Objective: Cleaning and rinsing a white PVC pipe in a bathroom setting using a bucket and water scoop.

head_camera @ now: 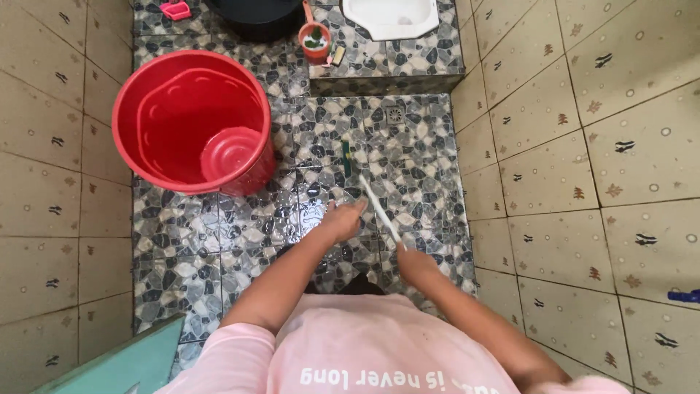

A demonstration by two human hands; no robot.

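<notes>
1. Small tiled washroom; the pebble-patterned floor (408,157) is wet and glossy.
2. Brush (362,179) reaches toward twelve o'clock, head down on the floor.
3. Right hand (414,261) closed around its white handle; left hand (344,219) loosely curled beside it.
4. Looks light, stiff, probably slippery; best gripped along the handle.
5. Red bucket (191,120) at ten o'clock.

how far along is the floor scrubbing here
Done: the pebble-pattern floor looks wet and glossy around the middle, so water seems to be down already. In hand: both hands are on the white-handled brush, right hand low on the handle, left hand higher, its dark head on the tiles near the drain. Left: no suds or visibly scrubbed patches; the red bucket appears empty.
</notes>
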